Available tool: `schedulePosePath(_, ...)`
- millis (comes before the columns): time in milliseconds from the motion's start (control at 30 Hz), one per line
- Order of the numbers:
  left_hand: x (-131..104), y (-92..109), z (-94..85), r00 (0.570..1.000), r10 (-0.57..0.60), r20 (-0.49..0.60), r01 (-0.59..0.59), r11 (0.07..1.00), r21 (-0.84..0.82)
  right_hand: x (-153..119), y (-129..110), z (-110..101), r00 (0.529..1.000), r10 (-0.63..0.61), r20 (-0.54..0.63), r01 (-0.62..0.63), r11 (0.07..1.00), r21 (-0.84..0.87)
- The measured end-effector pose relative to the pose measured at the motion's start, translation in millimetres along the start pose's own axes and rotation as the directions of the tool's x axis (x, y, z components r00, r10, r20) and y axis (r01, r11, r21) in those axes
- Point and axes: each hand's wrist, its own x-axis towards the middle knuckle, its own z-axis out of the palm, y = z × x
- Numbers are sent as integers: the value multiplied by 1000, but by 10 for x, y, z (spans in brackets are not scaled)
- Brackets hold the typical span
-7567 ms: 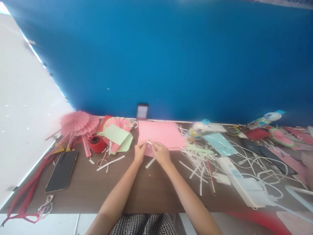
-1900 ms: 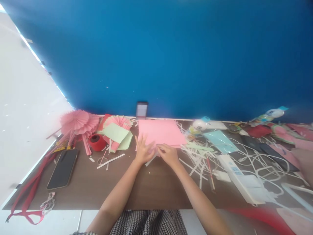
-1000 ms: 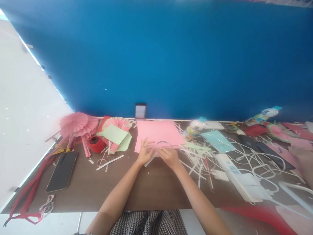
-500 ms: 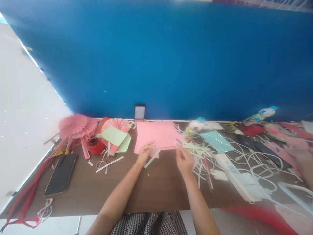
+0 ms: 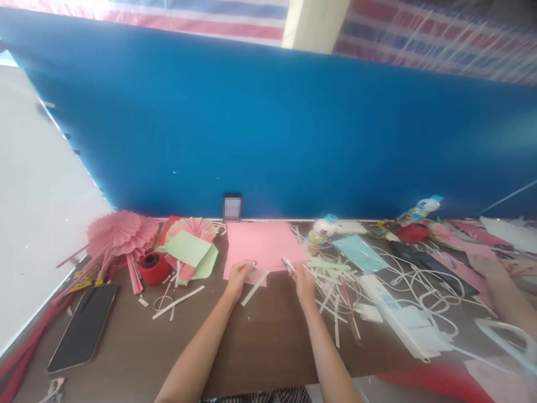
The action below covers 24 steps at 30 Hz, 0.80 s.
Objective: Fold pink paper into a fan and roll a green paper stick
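Pink paper sheets (image 5: 264, 243) lie flat in front of me against the foot of the blue wall. At their lower left edge, my left hand (image 5: 238, 279) is closed in a pinch. Something small and pale shows at its fingertips, too blurred to name. My right hand (image 5: 305, 281) is closed at the lower right edge of the sheets. From its fingers a slim white-and-dark-blue object (image 5: 288, 265) points left over the paper; I cannot tell its kind. A white paper strip (image 5: 254, 289) lies slanted just right of my left hand.
On the left lie a phone (image 5: 84, 327), a red tape roll (image 5: 154, 267), a pink folded-paper fan (image 5: 121, 235) and green paper (image 5: 188, 249). Paper scraps, a glue bottle (image 5: 321, 232), cables and a power strip (image 5: 392, 313) crowd the right, with another person's hand (image 5: 489, 268) beyond.
My right hand has come closer to my left, its white-and-blue object now over the sheets' lower edge. The view has tilted up and shifted slightly.
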Motion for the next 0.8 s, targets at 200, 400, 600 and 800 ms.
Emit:
schedulePosePath(200, 123, -35, -36, 998, -18, -53, 16, 999, -40, 65, 96, 158, 984, -120, -130, 101, 985, -141)
schedulePosePath(400, 226, -64, -55, 994, -53, -99, 27, 968, -248, 53, 217, 198, 934, -332, -136, 267, 896, -354)
schedulePosePath(600, 253, -82, -86, 981, -126, -149, 60, 922, -383, 87, 232, 138, 828, -561, 23, 451, 641, -621)
schedulePosePath(800, 218, -43, -41, 980, -139, -144, 65, 901, -430, 82, 256, 103, 886, -452, -109, 256, 669, -697)
